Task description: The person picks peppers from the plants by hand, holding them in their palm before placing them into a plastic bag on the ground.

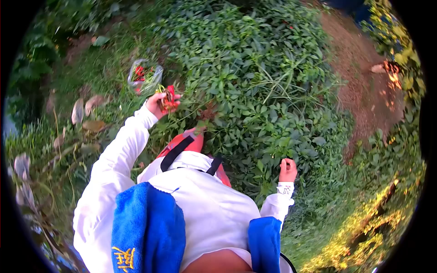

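Observation:
My left hand (157,103) is closed around several red chili peppers (169,99), held up at the left of the pepper plants. Just beyond it, a clear plastic container or bag (158,74) sits in the grass with more red peppers (139,73) and some green bits inside. My right hand (287,170) hovers by the leafy pepper plants (255,82) on the right, its fingers curled in. Whether anything small is between those fingers cannot be made out.
Bare brown soil (364,86) runs along the right side. Pale stones or dry leaves (93,103) lie at the left. Yellow-green foliage (359,227) grows at the lower right. A blue towel (150,223) hangs over my white shirt.

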`<state>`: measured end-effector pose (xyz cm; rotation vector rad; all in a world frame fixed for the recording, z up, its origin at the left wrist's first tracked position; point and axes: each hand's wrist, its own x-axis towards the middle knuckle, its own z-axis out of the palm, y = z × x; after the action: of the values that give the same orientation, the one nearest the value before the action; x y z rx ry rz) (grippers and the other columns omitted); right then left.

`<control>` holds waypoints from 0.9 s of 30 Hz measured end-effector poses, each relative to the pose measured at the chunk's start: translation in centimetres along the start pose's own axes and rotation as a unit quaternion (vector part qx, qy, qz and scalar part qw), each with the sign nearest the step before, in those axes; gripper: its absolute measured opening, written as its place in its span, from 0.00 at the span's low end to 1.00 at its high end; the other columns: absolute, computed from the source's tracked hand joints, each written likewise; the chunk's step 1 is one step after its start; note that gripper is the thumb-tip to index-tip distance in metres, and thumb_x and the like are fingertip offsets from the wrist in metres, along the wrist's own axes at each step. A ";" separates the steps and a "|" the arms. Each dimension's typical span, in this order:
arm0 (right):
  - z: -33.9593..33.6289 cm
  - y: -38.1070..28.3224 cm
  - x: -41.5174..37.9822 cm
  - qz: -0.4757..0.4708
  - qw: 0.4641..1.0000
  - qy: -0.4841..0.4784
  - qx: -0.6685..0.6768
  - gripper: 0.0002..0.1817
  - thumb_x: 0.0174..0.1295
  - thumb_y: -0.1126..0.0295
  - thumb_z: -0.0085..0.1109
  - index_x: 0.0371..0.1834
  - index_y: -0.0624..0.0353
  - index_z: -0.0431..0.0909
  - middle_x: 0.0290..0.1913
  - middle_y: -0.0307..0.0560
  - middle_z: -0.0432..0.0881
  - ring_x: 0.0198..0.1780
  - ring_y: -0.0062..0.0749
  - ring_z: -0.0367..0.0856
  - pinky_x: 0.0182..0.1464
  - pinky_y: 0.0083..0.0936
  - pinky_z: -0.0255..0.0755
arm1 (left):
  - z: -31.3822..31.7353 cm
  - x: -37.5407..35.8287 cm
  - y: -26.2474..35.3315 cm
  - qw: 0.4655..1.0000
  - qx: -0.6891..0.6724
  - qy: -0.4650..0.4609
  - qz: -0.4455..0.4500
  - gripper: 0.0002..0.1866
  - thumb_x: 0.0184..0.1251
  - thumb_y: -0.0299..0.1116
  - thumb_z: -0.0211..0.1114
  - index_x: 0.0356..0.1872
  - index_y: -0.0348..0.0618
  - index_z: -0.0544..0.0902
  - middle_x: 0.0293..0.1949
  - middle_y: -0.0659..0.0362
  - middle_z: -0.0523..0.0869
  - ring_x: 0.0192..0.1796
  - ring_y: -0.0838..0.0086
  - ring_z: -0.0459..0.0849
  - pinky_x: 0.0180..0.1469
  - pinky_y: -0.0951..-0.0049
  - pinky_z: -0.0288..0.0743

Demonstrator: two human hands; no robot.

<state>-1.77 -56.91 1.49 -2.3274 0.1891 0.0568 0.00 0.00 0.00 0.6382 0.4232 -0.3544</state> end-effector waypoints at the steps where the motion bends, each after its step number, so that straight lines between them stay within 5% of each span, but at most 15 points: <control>1: 0.2 0.6 0.6 0.006 1.000 -0.024 0.009 0.07 0.58 0.70 0.54 0.32 0.64 0.74 0.30 0.41 0.77 0.27 0.20 0.75 0.31 0.16 0.70 | -0.3 -0.7 0.0 0.998 -0.019 0.056 0.021 0.27 0.54 0.44 0.56 0.57 0.49 0.67 0.54 0.50 0.73 0.50 0.59 0.76 0.53 0.61 0.68; 6: 6.2 1.5 -2.2 0.025 0.993 -0.106 0.033 0.07 0.57 0.70 0.54 0.30 0.63 0.74 0.25 0.37 0.75 0.26 0.16 0.70 0.30 0.15 0.65 | -8.2 -6.0 1.0 0.965 -0.081 0.214 0.131 0.17 0.54 0.46 0.59 0.40 0.46 0.73 0.42 0.51 0.80 0.44 0.60 0.79 0.44 0.61 0.75; 11: 11.5 1.4 -6.0 0.071 0.978 -0.194 0.029 0.07 0.57 0.70 0.53 0.27 0.63 0.73 0.22 0.37 0.75 0.24 0.18 0.73 0.29 0.16 0.67 | -15.9 -4.3 2.4 0.932 -0.148 0.300 0.139 0.15 0.52 0.45 0.62 0.33 0.47 0.73 0.29 0.57 0.79 0.34 0.66 0.79 0.39 0.61 0.77; 19: 18.9 -3.4 -3.7 0.133 0.953 -0.272 -0.001 0.09 0.57 0.69 0.54 0.26 0.64 0.74 0.19 0.41 0.76 0.20 0.19 0.71 0.25 0.18 0.66 | -32.3 11.4 11.7 0.911 -0.090 0.364 0.170 0.17 0.50 0.49 0.64 0.36 0.52 0.76 0.35 0.62 0.80 0.39 0.71 0.78 0.37 0.66 0.73; 21: 20.6 -4.0 -2.5 0.139 0.934 -0.319 -0.085 0.03 0.55 0.76 0.51 0.26 0.62 0.73 0.24 0.40 0.75 0.25 0.22 0.73 0.28 0.19 0.68 | -37.4 15.6 14.2 0.883 -0.022 0.454 0.117 0.16 0.47 0.52 0.65 0.29 0.53 0.78 0.26 0.65 0.81 0.29 0.75 0.78 0.25 0.75 0.71; 22: 22.7 -4.8 -2.2 0.260 0.931 -0.252 0.047 0.01 0.54 0.76 0.53 0.27 0.62 0.74 0.26 0.41 0.76 0.26 0.25 0.74 0.28 0.23 0.70 | -40.3 16.9 15.2 0.888 0.018 0.453 0.080 0.16 0.46 0.53 0.65 0.27 0.52 0.78 0.23 0.66 0.80 0.26 0.77 0.77 0.24 0.77 0.70; 24: 25.1 -6.9 -1.7 0.333 0.915 -0.217 0.063 0.02 0.54 0.75 0.53 0.27 0.62 0.74 0.26 0.41 0.76 0.26 0.25 0.74 0.28 0.23 0.70 | -45.1 19.3 15.0 0.884 0.071 0.462 0.023 0.18 0.45 0.56 0.64 0.21 0.53 0.77 0.19 0.67 0.78 0.21 0.80 0.74 0.20 0.80 0.68; 27: 27.0 -9.3 -1.4 0.336 0.910 -0.240 -0.017 0.03 0.55 0.74 0.53 0.27 0.62 0.74 0.27 0.42 0.76 0.26 0.25 0.75 0.28 0.22 0.71 | -52.3 23.4 12.4 0.902 0.054 0.420 0.082 0.20 0.48 0.56 0.62 0.30 0.51 0.82 0.25 0.63 0.82 0.24 0.74 0.74 0.26 0.74 0.69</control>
<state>-1.20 -30.89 -10.43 -2.0987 0.7289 0.9673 11.50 38.13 -43.03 0.9185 1.1749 0.0843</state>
